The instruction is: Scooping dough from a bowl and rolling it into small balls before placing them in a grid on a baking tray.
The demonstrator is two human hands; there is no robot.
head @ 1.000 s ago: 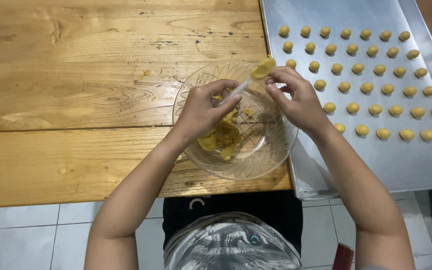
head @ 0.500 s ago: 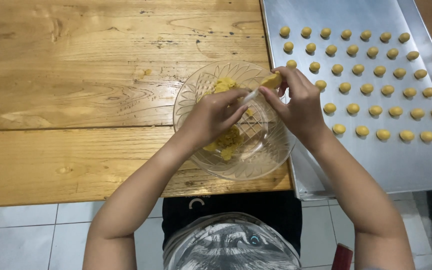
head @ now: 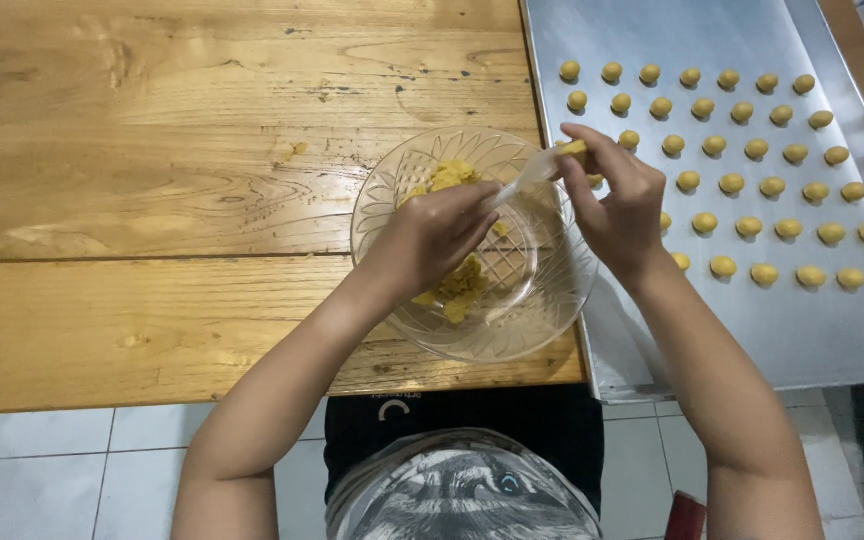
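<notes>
While the left hand (head: 432, 235) is gripping the handle of a thin pale spoon (head: 522, 178) over the glass bowl (head: 392, 190), the right hand (head: 617, 205) is pinching with narrow, curled fingers at the spoon's tip, where a small lump of yellow dough (head: 574, 148) is sitting. To do this step well, I am judging that the left hand should be keeping the spoon steady and level, and the right fingertips should be pulling off the same small amount each time, so that every piece is matching the others. Rolling it lightly, without pressing hard, seems wise, because the dough is looking soft and crumbly. More of this dough (head: 452, 175) is lying in the bowl, partly hidden under the left hand, in rough, grainy clumps. The bowl is made of clear glass with a cut pattern and a scalloped rim, and it is standing on the edge of the wooden counter (head: 152, 200), whose surface is glossy and showing strong grain. Just beside the bowl, to the right, a flat metal tray (head: 752, 320) with a dull shine is carrying many small round dough balls (head: 722, 266) in neat rows, smooth and dome-shaped, each one apart from its neighbours.
</notes>
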